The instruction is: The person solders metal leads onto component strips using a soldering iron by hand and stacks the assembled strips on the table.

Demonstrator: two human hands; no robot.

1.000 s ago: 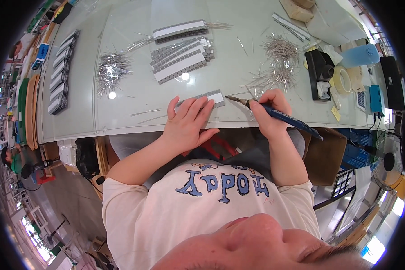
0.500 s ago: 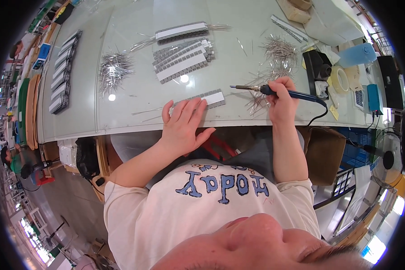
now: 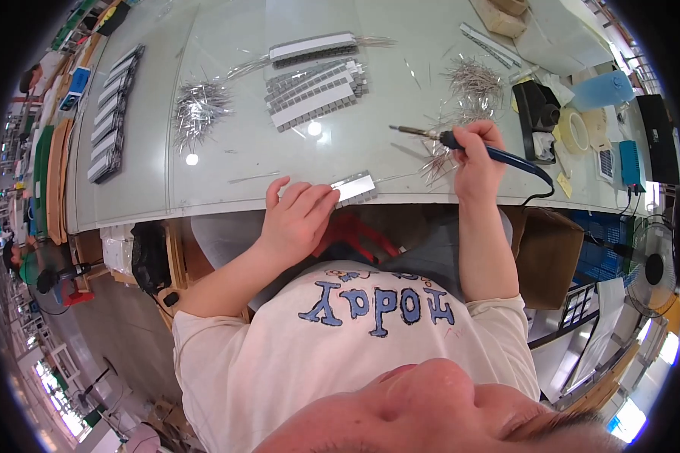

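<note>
My left hand [image 3: 298,219] is at the near edge of the table, its fingers curled closed over the left part of a flat white strip [image 3: 357,187] with small grey squares along its sides. The right end of that strip shows; my fingers cover the rest. A thin wire trails from each side of it. My right hand [image 3: 479,162] grips the dark blue handle of a soldering iron [image 3: 447,139]. Its metal tip points left, above the tabletop and apart from the strip.
Several similar strips [image 3: 313,109] lie stacked ahead, beyond them a wired bundle [image 3: 313,50]. More strips [image 3: 107,128] line the left. Loose wire piles [image 3: 202,112] [image 3: 472,81] flank the middle. At right stand a black iron holder [image 3: 533,113], yellow tape [image 3: 573,132] and blue bottle [image 3: 603,90].
My left hand has drawn the strip toward me to the table edge, and its spread fingers have closed on it. The iron's tip has risen a little away from the strip.
</note>
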